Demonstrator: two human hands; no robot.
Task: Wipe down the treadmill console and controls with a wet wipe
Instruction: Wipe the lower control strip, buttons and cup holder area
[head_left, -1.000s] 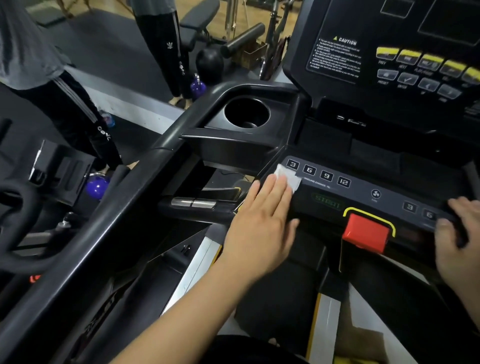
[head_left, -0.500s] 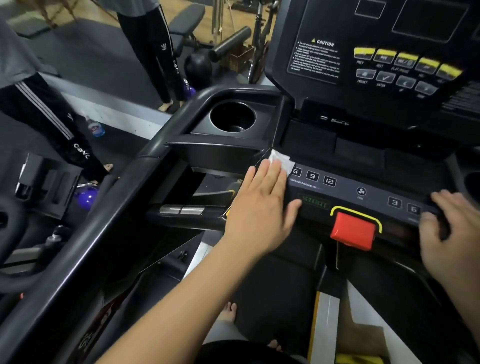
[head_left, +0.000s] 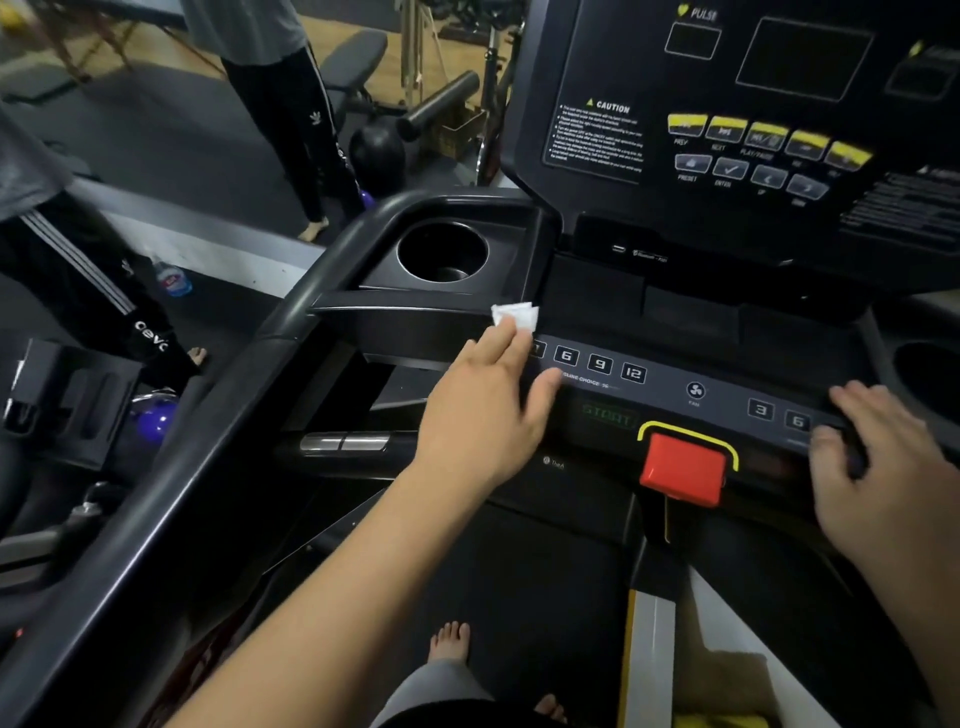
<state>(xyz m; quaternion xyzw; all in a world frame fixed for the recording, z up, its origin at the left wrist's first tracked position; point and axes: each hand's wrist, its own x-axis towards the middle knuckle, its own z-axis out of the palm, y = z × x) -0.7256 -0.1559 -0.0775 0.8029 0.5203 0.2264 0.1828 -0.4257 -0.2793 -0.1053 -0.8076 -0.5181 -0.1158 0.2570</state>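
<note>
A small white wet wipe lies at the left end of the treadmill's button strip, just left of the 6, 9 and 12 keys. My left hand presses on it with straight fingers, so only the wipe's far edge shows. My right hand rests over the strip's right end, fingers curled over the console edge by the 3 and 6 keys. The upright console panel with yellow and grey buttons rises behind. A red stop key sits between my hands.
A round cup holder lies left of the console, another at far right. A black side rail runs down the left. Two people stand on the gym floor at left, with kettlebells and a water bottle near them. My bare feet show below.
My left hand slid the wipe left and up along the button strip, to the strip's left corner. The right hand stays on the right end. The camera tilted slightly.
</note>
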